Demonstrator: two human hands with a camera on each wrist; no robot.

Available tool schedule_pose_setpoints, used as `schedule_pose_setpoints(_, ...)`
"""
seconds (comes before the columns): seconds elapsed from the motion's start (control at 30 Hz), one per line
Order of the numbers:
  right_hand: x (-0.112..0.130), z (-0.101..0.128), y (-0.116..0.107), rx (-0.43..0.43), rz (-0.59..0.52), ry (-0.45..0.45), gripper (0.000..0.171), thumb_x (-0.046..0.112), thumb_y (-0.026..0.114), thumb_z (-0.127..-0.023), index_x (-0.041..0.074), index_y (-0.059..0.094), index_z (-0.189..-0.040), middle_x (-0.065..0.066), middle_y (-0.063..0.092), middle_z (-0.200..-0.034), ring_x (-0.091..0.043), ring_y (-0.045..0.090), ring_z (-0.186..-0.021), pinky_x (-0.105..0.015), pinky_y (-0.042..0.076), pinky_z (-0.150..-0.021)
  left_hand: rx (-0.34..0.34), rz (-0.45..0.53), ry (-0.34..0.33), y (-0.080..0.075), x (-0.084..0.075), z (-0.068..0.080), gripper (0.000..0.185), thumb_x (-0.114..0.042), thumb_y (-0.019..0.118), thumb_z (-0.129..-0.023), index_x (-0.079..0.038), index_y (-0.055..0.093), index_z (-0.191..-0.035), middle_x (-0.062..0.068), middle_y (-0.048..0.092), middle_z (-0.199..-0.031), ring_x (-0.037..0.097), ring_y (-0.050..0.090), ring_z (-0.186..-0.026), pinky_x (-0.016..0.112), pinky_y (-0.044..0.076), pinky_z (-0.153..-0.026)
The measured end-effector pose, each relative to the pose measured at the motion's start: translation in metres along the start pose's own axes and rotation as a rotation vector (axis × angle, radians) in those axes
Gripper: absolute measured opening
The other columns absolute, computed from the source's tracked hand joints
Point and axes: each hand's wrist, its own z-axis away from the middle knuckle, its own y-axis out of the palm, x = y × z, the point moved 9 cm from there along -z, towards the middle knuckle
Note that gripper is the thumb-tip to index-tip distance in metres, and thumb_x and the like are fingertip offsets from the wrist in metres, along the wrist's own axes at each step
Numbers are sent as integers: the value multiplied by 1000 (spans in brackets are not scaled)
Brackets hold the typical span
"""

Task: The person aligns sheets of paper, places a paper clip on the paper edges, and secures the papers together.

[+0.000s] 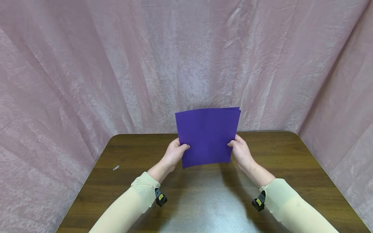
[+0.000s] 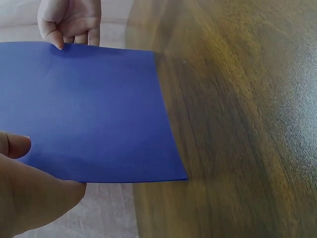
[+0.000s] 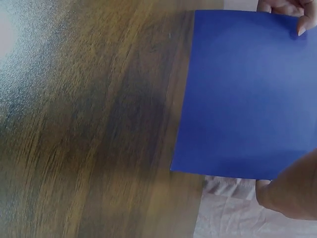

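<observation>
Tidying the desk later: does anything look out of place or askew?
A small paper clip lies alone near the table left edge. The purple sheets held up by both hands sit slightly misaligned at the top.

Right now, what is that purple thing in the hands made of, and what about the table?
The purple sheet looks like thin matte paper or card: flat, sharp-edged, and two layers show at its top corner, so it may be folded. The table looks like dark wood or wood-look laminate, with grain streaks and a soft sheen.
</observation>
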Motion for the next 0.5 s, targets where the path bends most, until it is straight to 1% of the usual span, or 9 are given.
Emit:
schedule_pose_setpoints(0.1, -1, 0, 0, -23, 1, 1, 41, -6, 44, -84, -5, 59, -122, 0, 65, -106, -17, 55, -105, -32, 40, -93, -8, 0, 2, 2, 0, -1, 30, 5, 53, -88, 6, 62, -116, 16, 73, -103, 29, 69, -94, 55, 53, -94)
schedule_pose_setpoints(0.23, -3, 1, 0, -30, 17, 18, 39, -7, 43, -86, -5, 54, -123, -4, 62, -108, -18, 54, -104, -35, 42, -93, -19, -9, 4, 3, 2, -2, 28, 4, 54, -89, 6, 63, -114, 17, 72, -103, 32, 68, -95, 57, 52, -94)
schedule_pose_setpoints(0.4, -3, 3, 1, -25, 31, 35, 40, -6, 40, -92, -5, 49, -131, -9, 60, -115, -18, 55, -104, -37, 44, -95, -27, -28, 0, 2, 4, -4, 25, 2, 55, -90, 5, 65, -112, 13, 72, -100, 28, 68, -92, 53, 54, -92)
schedule_pose_setpoints(0.5, -2, 3, 0, -36, 37, 30, 39, -5, 41, -93, -6, 49, -132, -12, 59, -116, -18, 55, -103, -38, 43, -95, -26, -38, -9, 1, 5, -5, 24, 1, 55, -90, 4, 65, -112, 12, 72, -100, 25, 68, -92, 51, 54, -92)
